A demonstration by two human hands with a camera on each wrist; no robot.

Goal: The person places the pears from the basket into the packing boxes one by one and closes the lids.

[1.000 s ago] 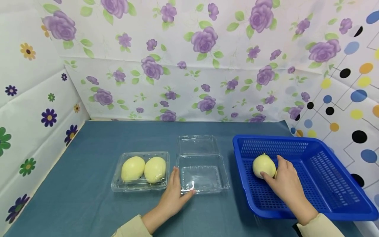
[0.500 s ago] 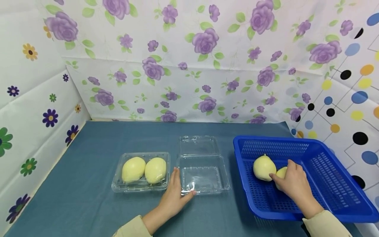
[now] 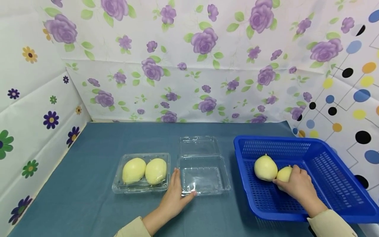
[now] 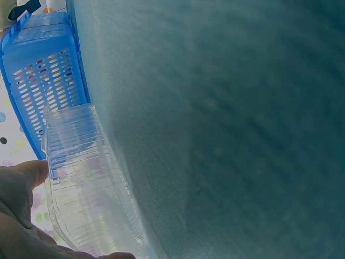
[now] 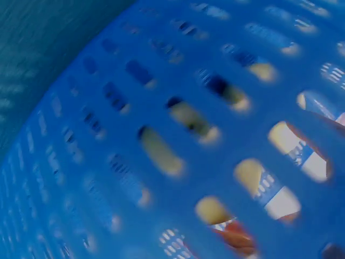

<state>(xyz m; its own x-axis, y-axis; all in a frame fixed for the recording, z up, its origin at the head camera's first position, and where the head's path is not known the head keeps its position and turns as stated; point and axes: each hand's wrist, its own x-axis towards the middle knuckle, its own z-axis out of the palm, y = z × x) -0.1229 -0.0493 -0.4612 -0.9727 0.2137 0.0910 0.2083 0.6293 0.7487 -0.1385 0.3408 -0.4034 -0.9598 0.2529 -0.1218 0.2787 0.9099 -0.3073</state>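
In the head view, my right hand point(image 3: 302, 187) grips a pale yellow pear point(image 3: 285, 173) inside the blue plastic basket point(image 3: 328, 210), covering its right side. A second pear point(image 3: 265, 168) sits beside it to the left. My left hand point(image 3: 172, 197) touches an open clear clamshell box point(image 3: 204, 177), fingers straight along its left side and thumb at its front edge. The left wrist view shows that thumb point(image 4: 35, 171) against the clear wall. In the right wrist view, the basket's slotted wall point(image 5: 178, 81) blocks most of the hand.
Left of my left hand lies a closed clear clamshell box point(image 3: 118, 184) holding two pears point(image 3: 145, 171). A blue-grey cloth point(image 3: 97, 141) covers the table. Flower-patterned sheeting point(image 3: 183, 85) rises behind, with patterned sheets at both sides.
My right hand has shifted rightward from near the left pear onto the right pear, which shows more now. My left hand stays at the open box.
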